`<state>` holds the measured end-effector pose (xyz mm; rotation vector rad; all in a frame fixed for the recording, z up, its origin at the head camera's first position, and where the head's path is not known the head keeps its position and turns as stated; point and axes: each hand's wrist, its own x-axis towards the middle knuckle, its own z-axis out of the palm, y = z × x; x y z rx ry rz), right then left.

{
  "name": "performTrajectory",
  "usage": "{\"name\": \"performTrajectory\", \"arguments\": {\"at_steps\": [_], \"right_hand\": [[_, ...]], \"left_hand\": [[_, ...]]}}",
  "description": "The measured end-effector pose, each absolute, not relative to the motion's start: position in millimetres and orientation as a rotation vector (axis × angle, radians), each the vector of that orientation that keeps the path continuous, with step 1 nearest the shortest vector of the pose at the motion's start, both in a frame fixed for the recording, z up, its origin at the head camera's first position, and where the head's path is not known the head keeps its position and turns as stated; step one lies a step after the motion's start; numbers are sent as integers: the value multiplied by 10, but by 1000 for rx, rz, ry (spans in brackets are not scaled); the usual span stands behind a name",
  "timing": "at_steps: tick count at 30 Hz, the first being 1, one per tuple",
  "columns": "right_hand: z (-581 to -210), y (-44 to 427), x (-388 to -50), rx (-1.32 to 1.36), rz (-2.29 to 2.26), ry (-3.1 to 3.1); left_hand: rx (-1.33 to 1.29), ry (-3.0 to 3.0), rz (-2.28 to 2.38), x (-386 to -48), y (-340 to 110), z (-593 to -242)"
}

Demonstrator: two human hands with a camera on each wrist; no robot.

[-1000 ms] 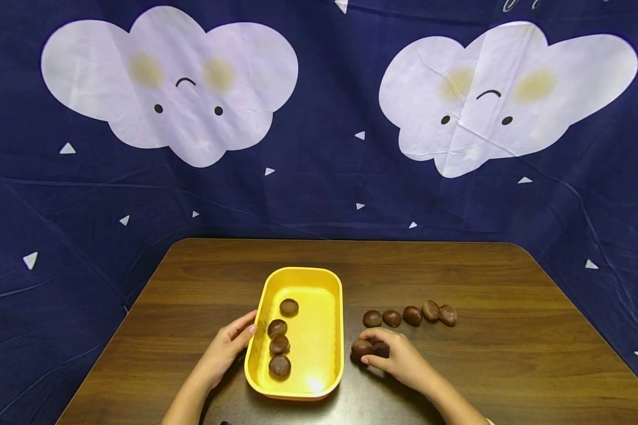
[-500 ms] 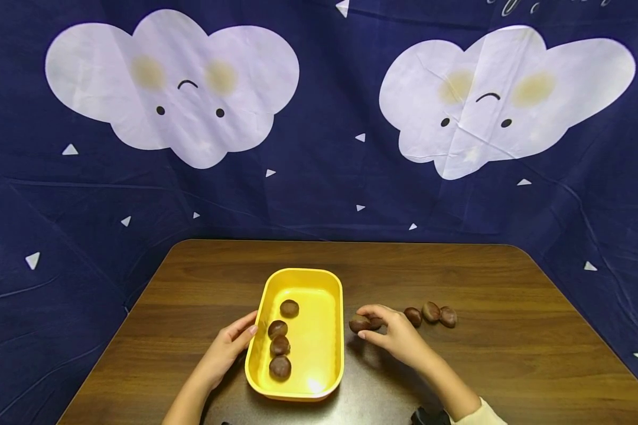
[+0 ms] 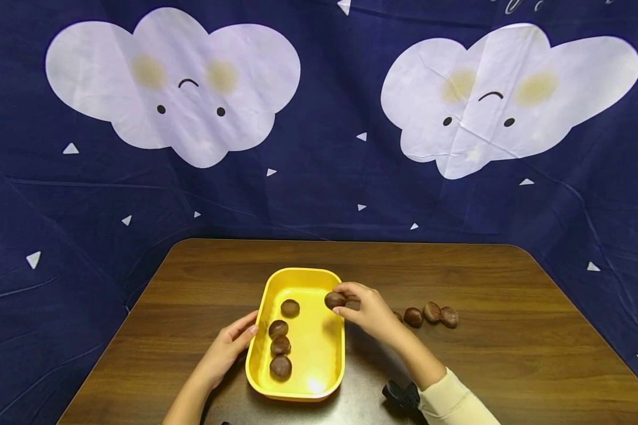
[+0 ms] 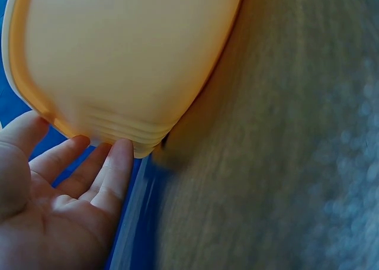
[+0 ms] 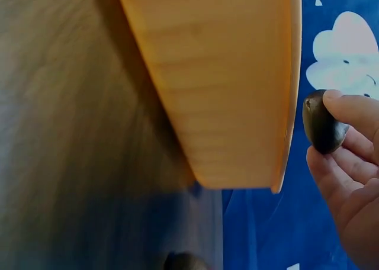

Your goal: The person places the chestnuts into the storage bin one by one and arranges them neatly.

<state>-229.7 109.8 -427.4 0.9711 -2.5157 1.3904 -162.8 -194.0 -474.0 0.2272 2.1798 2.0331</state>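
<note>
A yellow container (image 3: 319, 360) stands on the table with several chestnuts (image 3: 280, 345) along its left half. At its left side, my left hand (image 3: 225, 348) grips the container, thumb at the rim and fingertips against the outer wall, as the left wrist view shows. Over the right rim, my right hand (image 3: 374, 310) pinches a chestnut (image 3: 335, 300) between thumb and fingers. The right wrist view shows this held chestnut (image 5: 323, 122) above the level of the rim. Something dark shows behind it between the fingers; I cannot tell whether it is another chestnut.
More chestnuts (image 3: 432, 311) lie in a row on the wooden table (image 3: 484, 366), right of the container; my right hand partly hides the row's left end. A black device (image 3: 401, 394) sits by the right sleeve (image 3: 449, 398). Behind the table hangs a dark blue cloth (image 3: 329, 118) with clouds.
My right hand has moved from the table beside the container up to the row, then left over the rim with a chestnut. The row's left end has lost a chestnut. My left hand stays put.
</note>
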Motion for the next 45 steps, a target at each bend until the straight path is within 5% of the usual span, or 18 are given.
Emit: {"name": "performTrajectory", "arguments": {"at_steps": [24, 45], "right_hand": [[-4201, 406, -2708, 1066, 1029, -2697], [-4402, 166, -2697, 964, 1054, -2839]], "left_hand": [[235, 2191, 2042, -1626, -1946, -4736], [219, 2179, 2050, -1635, -1941, -4744]]}}
